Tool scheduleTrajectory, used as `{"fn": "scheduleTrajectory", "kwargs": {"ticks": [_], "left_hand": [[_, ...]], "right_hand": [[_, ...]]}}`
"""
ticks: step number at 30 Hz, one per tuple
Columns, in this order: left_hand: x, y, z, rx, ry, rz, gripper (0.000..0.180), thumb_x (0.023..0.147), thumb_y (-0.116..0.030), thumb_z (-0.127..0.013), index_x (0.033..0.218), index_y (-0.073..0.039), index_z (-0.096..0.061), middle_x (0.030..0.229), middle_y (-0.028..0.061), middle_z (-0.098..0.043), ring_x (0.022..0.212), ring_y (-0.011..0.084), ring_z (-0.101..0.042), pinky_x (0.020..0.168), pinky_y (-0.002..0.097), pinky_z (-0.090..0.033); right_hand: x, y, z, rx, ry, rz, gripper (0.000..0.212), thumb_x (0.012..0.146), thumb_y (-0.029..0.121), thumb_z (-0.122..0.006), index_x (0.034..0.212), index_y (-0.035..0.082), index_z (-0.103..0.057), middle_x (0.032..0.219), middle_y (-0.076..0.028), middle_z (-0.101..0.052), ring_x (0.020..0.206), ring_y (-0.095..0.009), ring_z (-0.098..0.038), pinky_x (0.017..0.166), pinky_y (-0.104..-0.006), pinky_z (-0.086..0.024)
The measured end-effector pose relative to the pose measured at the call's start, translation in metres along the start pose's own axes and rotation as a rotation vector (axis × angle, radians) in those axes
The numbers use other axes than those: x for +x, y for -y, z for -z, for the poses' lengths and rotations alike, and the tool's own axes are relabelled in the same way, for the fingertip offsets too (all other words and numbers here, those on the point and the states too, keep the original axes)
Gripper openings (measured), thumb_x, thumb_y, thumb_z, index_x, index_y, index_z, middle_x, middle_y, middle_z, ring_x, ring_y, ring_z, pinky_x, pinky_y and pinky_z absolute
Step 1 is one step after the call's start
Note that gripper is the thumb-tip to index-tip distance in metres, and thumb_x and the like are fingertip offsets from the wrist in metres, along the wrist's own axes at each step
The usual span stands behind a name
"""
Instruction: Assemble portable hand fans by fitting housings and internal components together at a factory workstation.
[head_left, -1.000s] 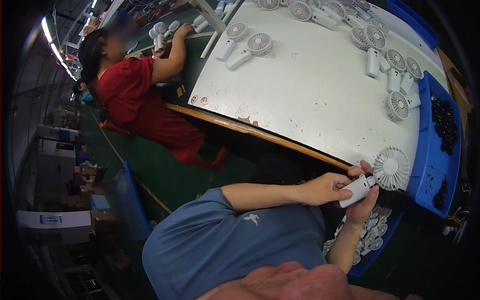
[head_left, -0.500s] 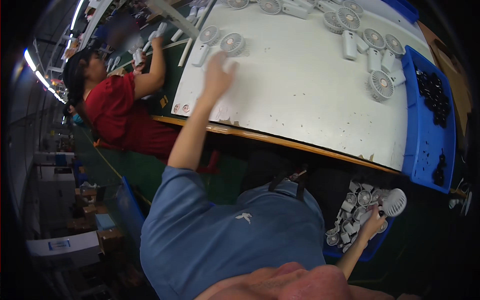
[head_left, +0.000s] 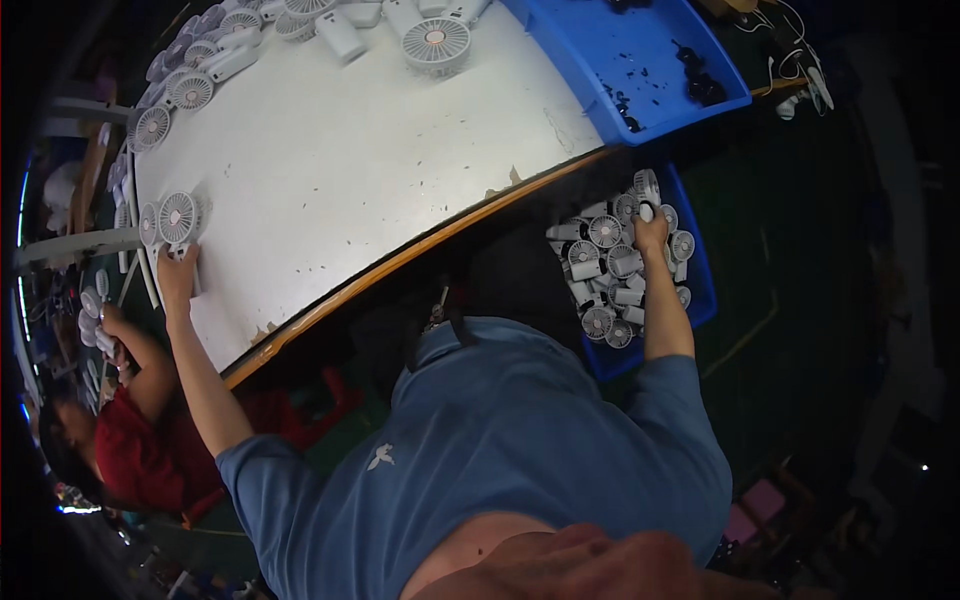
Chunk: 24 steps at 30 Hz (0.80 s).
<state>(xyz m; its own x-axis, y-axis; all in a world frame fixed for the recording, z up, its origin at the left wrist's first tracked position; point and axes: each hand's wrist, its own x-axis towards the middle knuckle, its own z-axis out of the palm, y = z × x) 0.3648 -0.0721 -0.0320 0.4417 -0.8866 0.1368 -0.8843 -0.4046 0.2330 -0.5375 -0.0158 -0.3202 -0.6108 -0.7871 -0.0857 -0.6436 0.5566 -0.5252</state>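
Observation:
My left hand is at the left end of the white table, its fingers closed round the handle of a small white handheld fan. Just left of that one, a second white fan lies partly hidden. On the right, below table level, my right hand grips another handheld fan by its handle. This fan is over a blue bin heaped with white fans; my fingers hide part of its handle.
Many white fans lie along the table's far side. A blue tray with small black parts stands at the table's right end. To the left, a person in red handles fans. White cables lie beyond the tray.
The view has turned, shifting the table leftward. My left hand, earlier blurred with its fingers apart near the fans, is now closed on one. My right hand still holds a fan over the bin.

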Motion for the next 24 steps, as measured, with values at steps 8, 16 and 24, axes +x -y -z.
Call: {"fn": "scheduleTrajectory", "kwargs": {"ticks": [8, 16, 24], "left_hand": [[-0.150, -0.159, 0.022, -1.220, 0.214, -0.031, 0.051, 0.088, -0.020, -0.074, 0.126, 0.005, -0.051, 0.101, 0.0106, -0.063, 0.084, 0.0173, -0.062, 0.079, 0.0328, -0.052], [-0.257, -0.327, -0.041, -1.768, 0.447, 0.100, 0.072, 0.096, -0.053, -0.059, 0.139, 0.003, -0.044, 0.133, 0.0219, -0.056, 0.109, 0.0346, -0.065, 0.086, 0.0465, -0.058], [-0.241, -0.354, -0.034, -2.150, 1.337, -0.041, 0.092, 0.093, -0.062, -0.058, 0.152, 0.002, -0.032, 0.152, 0.0238, -0.042, 0.146, 0.0327, -0.035, 0.123, 0.0449, -0.023]], "right_hand": [[-0.102, 0.151, 0.014, 0.698, 0.373, 0.238, 0.030, 0.090, 0.013, -0.072, 0.115, -0.002, -0.066, 0.101, -0.010, -0.071, 0.091, -0.016, -0.068, 0.079, -0.0293, -0.055], [-0.274, 0.336, 0.092, 0.902, 0.835, 0.718, 0.040, 0.089, 0.012, -0.073, 0.124, 0.001, -0.057, 0.103, -0.017, -0.067, 0.088, -0.025, -0.068, 0.081, -0.0351, -0.056], [-0.195, 0.400, 0.149, 0.104, 0.718, 1.208, 0.043, 0.093, 0.037, -0.065, 0.105, -0.004, -0.060, 0.095, -0.026, -0.066, 0.087, -0.044, -0.065, 0.075, -0.0489, -0.054]]}}
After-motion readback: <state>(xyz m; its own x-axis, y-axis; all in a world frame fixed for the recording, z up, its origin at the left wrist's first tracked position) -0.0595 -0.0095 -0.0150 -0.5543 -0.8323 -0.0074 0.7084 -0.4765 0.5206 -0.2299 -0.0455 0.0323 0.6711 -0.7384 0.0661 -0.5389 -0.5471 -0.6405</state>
